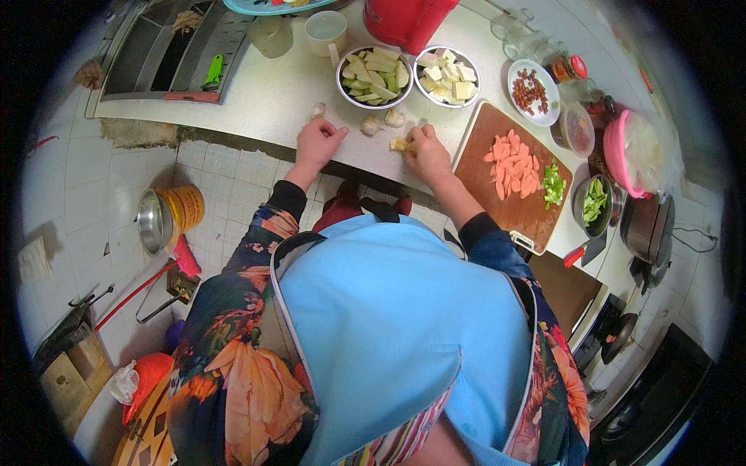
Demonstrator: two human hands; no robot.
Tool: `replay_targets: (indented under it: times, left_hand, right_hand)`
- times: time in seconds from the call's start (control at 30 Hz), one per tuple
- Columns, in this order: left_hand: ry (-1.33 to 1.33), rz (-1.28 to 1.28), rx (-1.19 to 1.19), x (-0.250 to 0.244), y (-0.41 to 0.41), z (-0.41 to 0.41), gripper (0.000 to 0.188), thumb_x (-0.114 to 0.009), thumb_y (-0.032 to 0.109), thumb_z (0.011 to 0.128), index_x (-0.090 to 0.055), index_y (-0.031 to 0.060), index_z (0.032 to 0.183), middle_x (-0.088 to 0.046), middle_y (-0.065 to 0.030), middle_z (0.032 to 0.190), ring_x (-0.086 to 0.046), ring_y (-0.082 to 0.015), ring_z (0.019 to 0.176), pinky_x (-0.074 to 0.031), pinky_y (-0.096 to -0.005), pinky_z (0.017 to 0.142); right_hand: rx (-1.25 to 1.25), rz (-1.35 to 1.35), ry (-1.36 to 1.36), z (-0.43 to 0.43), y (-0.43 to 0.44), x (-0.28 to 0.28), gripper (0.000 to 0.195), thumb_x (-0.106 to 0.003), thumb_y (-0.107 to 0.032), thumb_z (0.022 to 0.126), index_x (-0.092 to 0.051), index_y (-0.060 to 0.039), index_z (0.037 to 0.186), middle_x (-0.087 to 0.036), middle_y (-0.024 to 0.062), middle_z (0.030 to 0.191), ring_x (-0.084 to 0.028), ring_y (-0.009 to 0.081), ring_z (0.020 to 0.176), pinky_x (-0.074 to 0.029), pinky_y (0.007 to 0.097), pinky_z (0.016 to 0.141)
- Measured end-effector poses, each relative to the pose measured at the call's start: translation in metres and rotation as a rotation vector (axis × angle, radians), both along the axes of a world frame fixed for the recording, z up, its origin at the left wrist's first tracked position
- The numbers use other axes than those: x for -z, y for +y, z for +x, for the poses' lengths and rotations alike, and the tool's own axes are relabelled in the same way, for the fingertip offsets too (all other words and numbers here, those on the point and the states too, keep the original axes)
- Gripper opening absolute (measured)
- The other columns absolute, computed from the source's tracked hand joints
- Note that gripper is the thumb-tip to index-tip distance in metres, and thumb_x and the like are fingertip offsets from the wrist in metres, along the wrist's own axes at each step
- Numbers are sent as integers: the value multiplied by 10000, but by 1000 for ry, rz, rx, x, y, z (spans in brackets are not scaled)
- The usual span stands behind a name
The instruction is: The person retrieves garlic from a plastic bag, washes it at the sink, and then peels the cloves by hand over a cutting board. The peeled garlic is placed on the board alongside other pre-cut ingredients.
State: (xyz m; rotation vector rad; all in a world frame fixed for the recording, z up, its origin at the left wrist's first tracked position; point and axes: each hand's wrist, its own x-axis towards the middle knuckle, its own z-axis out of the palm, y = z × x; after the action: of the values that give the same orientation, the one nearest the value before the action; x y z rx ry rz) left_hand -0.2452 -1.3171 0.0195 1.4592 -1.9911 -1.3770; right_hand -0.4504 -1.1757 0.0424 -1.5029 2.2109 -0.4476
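My right hand (430,152) is at the front edge of the white counter, its fingers closed on a knobbly yellowish piece that looks like ginger (398,144). My left hand (317,145) rests near the same edge with curled fingers; whether anything is inside them is hidden. Just beyond its knuckles lies a garlic bulb or clove (318,109). Between my hands are two more garlic bulbs, one nearer (370,125) and one farther (394,118). Behind them stand a metal bowl of sliced green vegetable (376,76) and a metal bowl of pale cubes, perhaps tofu (449,77).
Right of my hands, a brown cutting board (475,157) bears carrot slices (513,166) and chopped greens (553,185). Beyond it are a plate of peanuts (542,116), a bowl of greens (594,201) and a red-handled knife (574,257). A sink (131,76) lies far left, near a cup (326,35).
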Motion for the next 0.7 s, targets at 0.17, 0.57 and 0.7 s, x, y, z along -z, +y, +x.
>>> replay_targets:
  times: [0.17,0.57,0.7]
  left_hand:
    - [124,-258,289,4,32,-34,193,-658,106,715,-582,21,871,-588,-93,697,-583,-196,618,-476,-307,586]
    - [232,389,123,22,67,-88,259,-616,31,773,-540,-42,1010,-611,-137,910,-628,-194,737,-521,-274,659]
    - [481,732,74,8,66,-94,257,-557,-58,799,-515,-57,1053,-594,-135,950,-624,-181,792,-536,-258,691]
  right_hand:
    - [45,-81,-266,-19,1,12,324,-684,-70,669,-536,-51,956,-507,162,967,-571,335,824,-488,387,737]
    - [65,-96,-404,-15,-1,43,336,-588,42,669,-541,-33,994,-529,194,989,-587,332,838,-492,364,736]
    - [264,-76,-1088,-25,8,33,293,-518,79,729,-504,-4,1009,-560,173,971,-610,289,855,-522,356,731]
